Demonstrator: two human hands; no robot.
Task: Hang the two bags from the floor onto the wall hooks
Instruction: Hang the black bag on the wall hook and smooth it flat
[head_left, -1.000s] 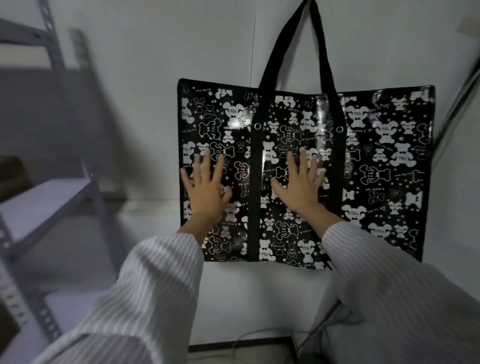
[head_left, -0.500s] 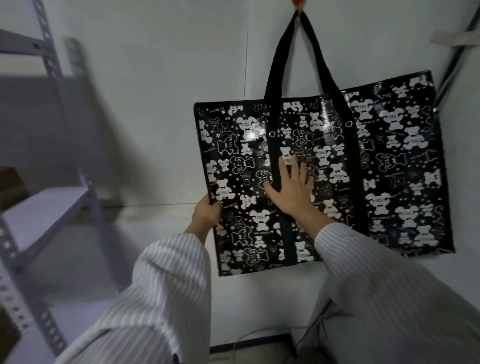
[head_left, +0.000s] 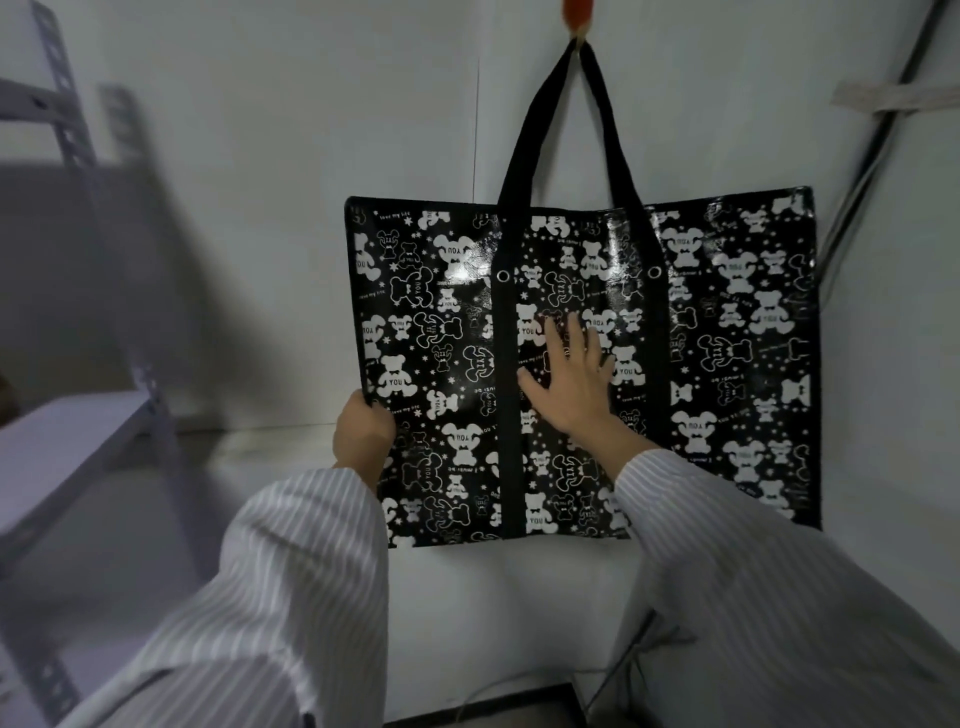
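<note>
One bag hung, one unseen

The bear-print bag (head_left: 582, 364) hangs from the orange hook (head_left: 576, 15); left hand (head_left: 363, 431) pinches its edge, right hand (head_left: 576, 384) lies flat (released).

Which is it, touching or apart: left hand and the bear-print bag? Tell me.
Touching. The head view shows the left hand closed around the bag's left edge, fingers hidden behind it.

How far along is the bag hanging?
Done: the glossy black bear-print bag hangs by its black straps from the orange wall hook. In hand: left hand grips its edge, right hand presses it flat. Left: a second bag, out of view.
</note>
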